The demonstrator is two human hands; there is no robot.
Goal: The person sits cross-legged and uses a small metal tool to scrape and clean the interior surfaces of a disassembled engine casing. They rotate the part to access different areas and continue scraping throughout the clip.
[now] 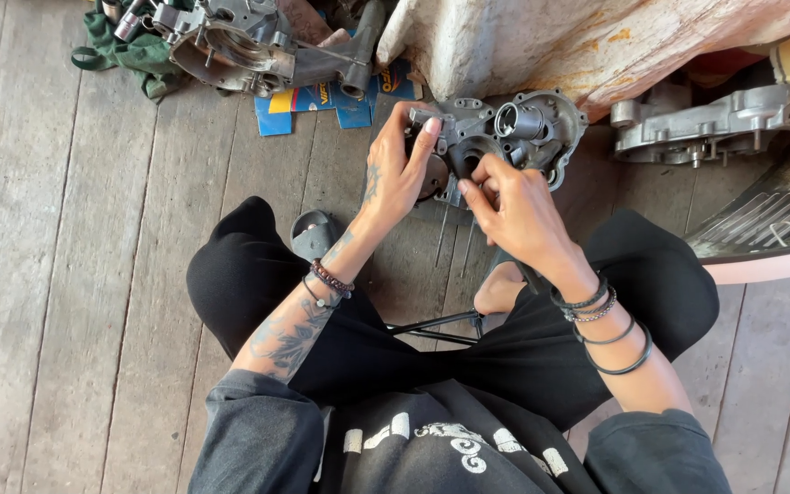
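Engine casing (pixel 514 137) gripped at its near edge by both hands (pixel 400 174) (pixel 514 215), floorboards (pixel 66 274) open leftward.

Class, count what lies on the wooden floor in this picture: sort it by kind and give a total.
Metal engine casings: 3 (held one, far one, right one)
Green cloth: 1
Blue card packet: 1
Total: 5

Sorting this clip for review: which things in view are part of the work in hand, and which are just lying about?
In hand:
- grey metal engine casing on the plank floor
- left hand gripping its left edge
- right hand, fingers at its middle

Lying about:
- second engine casing, upper left
- green cloth
- blue and yellow packet
- third casing, right
- pale rock
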